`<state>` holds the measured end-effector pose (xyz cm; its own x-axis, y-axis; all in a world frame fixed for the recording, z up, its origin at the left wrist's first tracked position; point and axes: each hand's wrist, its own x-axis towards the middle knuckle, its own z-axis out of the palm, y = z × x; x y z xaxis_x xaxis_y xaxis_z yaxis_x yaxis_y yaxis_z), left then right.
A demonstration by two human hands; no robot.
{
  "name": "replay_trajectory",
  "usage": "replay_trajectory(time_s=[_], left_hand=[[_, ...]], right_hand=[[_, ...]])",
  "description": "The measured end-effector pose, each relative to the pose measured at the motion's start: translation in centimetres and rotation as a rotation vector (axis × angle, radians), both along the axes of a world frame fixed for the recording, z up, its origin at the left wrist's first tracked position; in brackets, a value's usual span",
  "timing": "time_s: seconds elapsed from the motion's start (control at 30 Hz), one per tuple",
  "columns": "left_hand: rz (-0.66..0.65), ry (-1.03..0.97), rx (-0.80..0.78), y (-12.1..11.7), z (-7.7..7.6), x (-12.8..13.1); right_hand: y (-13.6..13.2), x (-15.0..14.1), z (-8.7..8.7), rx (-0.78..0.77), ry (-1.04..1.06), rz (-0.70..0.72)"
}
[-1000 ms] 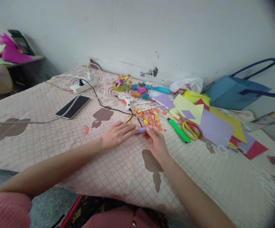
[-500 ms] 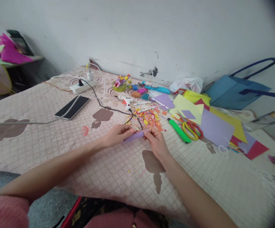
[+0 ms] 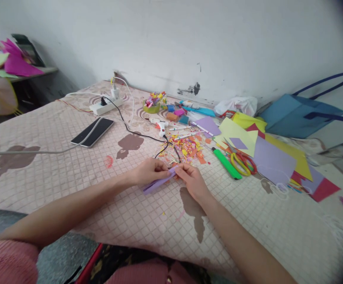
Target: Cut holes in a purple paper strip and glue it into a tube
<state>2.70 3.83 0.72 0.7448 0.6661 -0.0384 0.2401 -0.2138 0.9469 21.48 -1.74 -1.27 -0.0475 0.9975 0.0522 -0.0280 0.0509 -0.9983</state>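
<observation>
A narrow folded piece of purple paper (image 3: 158, 184) is held between my two hands, just above the patterned tablecloth. My left hand (image 3: 148, 172) pinches it along its upper side, thumb on top. At its right end, my right hand (image 3: 192, 179) grips it between thumb and fingers. The paper slants down to the left, with a dark gap showing between its layers. Beyond the hands lie a heap of small paper scraps (image 3: 186, 146) and a white glue gun (image 3: 161, 127) with a black cord.
Right of my hands are a green box cutter (image 3: 227, 163), scissors (image 3: 240, 161) and coloured paper sheets (image 3: 273, 157). A phone (image 3: 92, 132) and a power strip (image 3: 106, 105) lie to the left. A blue bag (image 3: 298, 114) stands by the wall.
The purple paper has tilted, its left end now lower and nearer me, and more of it shows. My left hand has turned slightly around it. The view has shifted a little.
</observation>
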Motion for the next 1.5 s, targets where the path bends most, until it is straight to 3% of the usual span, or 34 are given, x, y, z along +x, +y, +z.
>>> replay_trajectory(time_s=[0.33,0.6,0.77,0.9,1.07,1.2,1.27,1.33,1.37,1.4,1.43,1.47,1.5], left_hand=[[-0.021,-0.034,-0.065,0.0,-0.3,0.1],[-0.055,-0.048,-0.133,0.0,-0.3,0.1],[-0.084,-0.079,-0.221,0.2,0.2,-0.1],[-0.048,-0.144,-0.349,1.0,1.3,-0.9],[0.144,-0.349,-0.483,1.3,1.7,-1.2],[0.343,-0.484,-0.513,2.2,0.9,-1.1],[0.434,-0.534,-0.521,3.1,0.7,-1.5],[0.494,-0.553,-0.544,4.0,0.7,-2.1],[0.516,-0.555,-0.558,4.4,0.7,-2.4],[0.53,-0.552,-0.574,4.8,0.7,-2.7],[0.538,-0.544,-0.59,5.0,0.7,-2.8],[0.54,-0.532,-0.607,5.1,0.6,-2.9],[0.535,-0.521,-0.623,5.2,0.5,-2.9]], right_hand=[[-0.1,0.0,0.0,-0.01,-0.02,-0.029],[-0.6,0.0,1.0,-0.004,-0.001,-0.071],[-0.8,0.0,1.8,-0.054,0.015,0.017],[-0.6,0.1,1.5,-0.028,0.065,-0.09],[-0.3,-0.2,0.8,-0.033,0.159,-0.181],[-1.0,-0.3,1.3,-0.11,0.177,-0.08],[-1.9,-0.3,2.0,-0.18,0.176,0.055],[-2.8,-0.4,2.8,-0.302,0.139,0.389],[-3.0,-0.4,3.1,-0.398,0.084,0.791],[-3.2,-0.3,3.4,-0.413,0.028,1.052],[-3.1,-0.2,3.6,-0.333,-0.042,1.082],[-3.0,0.1,3.9,-0.198,-0.113,0.932],[-2.8,0.5,4.1,-0.028,-0.184,0.646]])
